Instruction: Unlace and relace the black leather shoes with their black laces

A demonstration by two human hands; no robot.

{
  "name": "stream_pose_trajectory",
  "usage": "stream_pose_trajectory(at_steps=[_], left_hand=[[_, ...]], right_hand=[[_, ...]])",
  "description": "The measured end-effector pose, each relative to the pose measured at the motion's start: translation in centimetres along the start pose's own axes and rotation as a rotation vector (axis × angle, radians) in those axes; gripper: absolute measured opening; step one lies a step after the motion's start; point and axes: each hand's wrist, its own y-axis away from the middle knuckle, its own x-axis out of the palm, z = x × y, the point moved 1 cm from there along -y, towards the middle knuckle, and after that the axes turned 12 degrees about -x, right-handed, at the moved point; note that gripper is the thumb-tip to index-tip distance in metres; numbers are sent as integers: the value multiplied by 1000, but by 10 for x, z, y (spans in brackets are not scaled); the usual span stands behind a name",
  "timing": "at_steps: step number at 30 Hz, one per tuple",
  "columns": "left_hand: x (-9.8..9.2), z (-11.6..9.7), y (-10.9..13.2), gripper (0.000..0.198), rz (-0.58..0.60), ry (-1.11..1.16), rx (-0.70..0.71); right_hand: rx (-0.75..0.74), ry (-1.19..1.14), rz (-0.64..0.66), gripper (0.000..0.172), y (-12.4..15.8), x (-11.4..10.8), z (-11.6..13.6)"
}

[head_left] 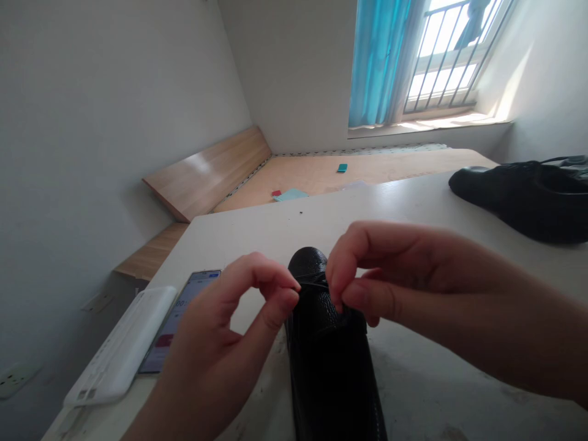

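A black leather shoe (324, 309) stands on the white table, toe pointing away from me. Thin dark shoelace (315, 283) runs across its upper between my two hands. My left hand (243, 324) is at the shoe's left side, thumb and forefinger pinched on the lace. On the right, my right hand (390, 282) pinches too, just over the lacing; the bit of lace in its fingertips is mostly covered by the fingers. Dark shadow fills the shoe's opening nearest me.
A second black shoe (523, 196) lies at the table's right. A phone (193, 306) and a white power bank (124, 343) are at the left edge. Beyond the white table (248, 236) is a wooden bed board (395, 165) with small teal and red items.
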Motion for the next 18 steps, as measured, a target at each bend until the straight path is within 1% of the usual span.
stream_pose_trajectory(at_steps=[2, 4, 6, 7, 8, 10, 12, 15, 18], left_hand=[[-1, -1, 4, 3, -131, 204, -9], [1, -2, 7, 3, -229, 377, -39], [3, -4, 8, 7, -279, 471, -81], [4, -4, 8, 8, -281, 497, -97], [6, -4, 6, 9, -268, 520, -103], [8, -1, 0, 9, -193, 584, -90], [10, 4, -6, 9, -106, 655, -97], [13, 11, -12, 9, 5, 741, -157], [15, 15, -15, 12, 99, 794, -205]], right_hand=[[-52, -103, -37, 10, -10, 1, 10], [-109, -138, -40, 10, -18, 6, 18], [-150, -115, -30, 10, -25, 14, 21], [-166, -86, -29, 11, -27, 18, 20], [-177, -52, -33, 11, -29, 21, 18], [-177, -21, -46, 10, -31, 24, 10], [-154, -73, -36, 7, -33, 24, -1], [-143, -167, 16, 3, -36, 20, -18], [-109, -223, 104, 21, -41, 15, -32]])
